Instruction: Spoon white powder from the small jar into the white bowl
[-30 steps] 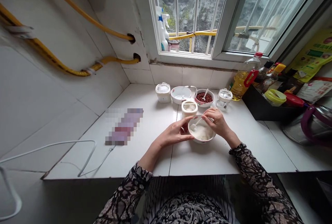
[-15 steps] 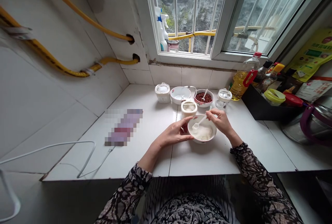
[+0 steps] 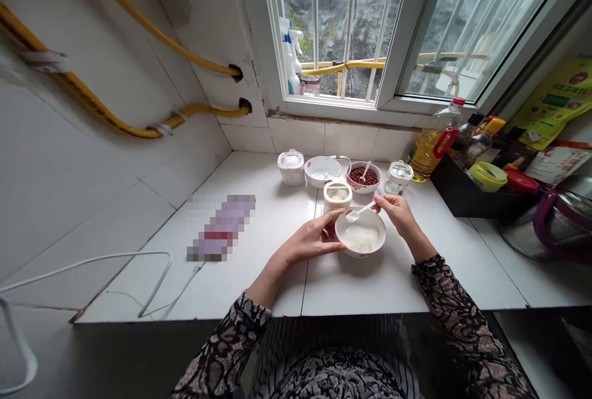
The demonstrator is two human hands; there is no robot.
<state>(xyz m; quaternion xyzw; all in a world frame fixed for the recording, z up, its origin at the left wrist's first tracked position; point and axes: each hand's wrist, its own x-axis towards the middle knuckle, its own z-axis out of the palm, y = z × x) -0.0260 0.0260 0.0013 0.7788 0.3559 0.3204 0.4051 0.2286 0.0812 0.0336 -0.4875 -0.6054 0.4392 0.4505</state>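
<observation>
Ceramic bowl [image 3: 361,252], left hand [image 3: 309,240] open against its side, right hand [image 3: 394,214] pinching spoon [image 3: 361,209] above

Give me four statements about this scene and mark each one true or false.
1. The right hand holds a white spoon over the white bowl. True.
2. The left hand grips the spoon. False: the left hand is against the side of the white bowl, and only the right hand holds the spoon.
3. The white bowl holds red beans. False: it holds something white; the red beans are in a farther bowl.
4. A bottle of yellow oil stands to the right of the bowls. True.
</observation>
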